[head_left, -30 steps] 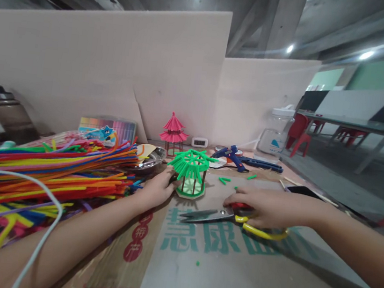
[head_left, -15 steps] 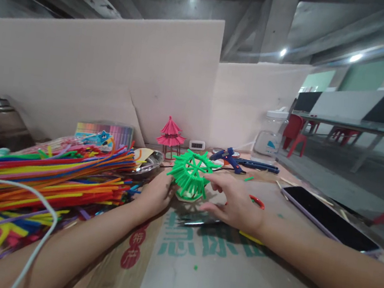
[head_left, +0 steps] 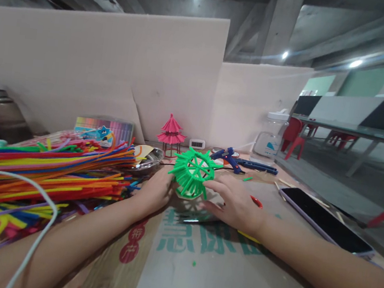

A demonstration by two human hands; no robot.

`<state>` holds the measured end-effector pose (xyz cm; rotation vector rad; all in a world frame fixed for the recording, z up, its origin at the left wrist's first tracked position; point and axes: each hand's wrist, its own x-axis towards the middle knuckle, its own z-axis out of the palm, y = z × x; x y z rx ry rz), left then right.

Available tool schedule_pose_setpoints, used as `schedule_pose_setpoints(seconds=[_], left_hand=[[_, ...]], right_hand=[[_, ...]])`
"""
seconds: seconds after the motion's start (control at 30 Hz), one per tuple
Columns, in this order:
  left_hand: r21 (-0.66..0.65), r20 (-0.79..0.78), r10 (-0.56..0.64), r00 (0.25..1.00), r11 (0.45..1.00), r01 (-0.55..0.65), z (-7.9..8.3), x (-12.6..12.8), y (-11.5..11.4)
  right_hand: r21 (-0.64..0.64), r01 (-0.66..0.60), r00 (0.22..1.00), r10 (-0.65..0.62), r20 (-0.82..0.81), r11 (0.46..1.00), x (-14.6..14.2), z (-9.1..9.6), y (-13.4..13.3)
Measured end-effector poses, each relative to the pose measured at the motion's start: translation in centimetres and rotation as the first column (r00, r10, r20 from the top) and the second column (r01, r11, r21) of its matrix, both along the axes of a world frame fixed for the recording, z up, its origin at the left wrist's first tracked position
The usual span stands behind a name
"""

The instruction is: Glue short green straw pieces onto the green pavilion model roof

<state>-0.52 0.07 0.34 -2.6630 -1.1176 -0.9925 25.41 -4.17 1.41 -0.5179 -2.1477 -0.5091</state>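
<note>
left hand (head_left: 156,189) — can't tell grip | right hand (head_left: 236,201) — spread, at green roof (head_left: 187,177) edge | cardboard (head_left: 191,283) stretching nearer

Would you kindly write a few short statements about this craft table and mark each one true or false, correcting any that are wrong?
1. The left hand is beside the green model. True.
2. The pink model stands nearer the camera than the green model. False: it stands farther back.
3. The right hand partly hides the scissors. True.
4. The phone lies to the left of the green model. False: it lies to the right.
5. The glue gun is yellow. False: it is blue.
</note>
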Motion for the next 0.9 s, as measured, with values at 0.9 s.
schedule_pose_setpoints(seconds=[0.9], left_hand=[[-0.016,-0.071,0.009,0.997,1.000,-0.011,0.60,0.13,-0.42]], right_hand=[[-0.048,0.016,1.000,-0.016,0.015,0.999,-0.19,0.28,-0.10]])
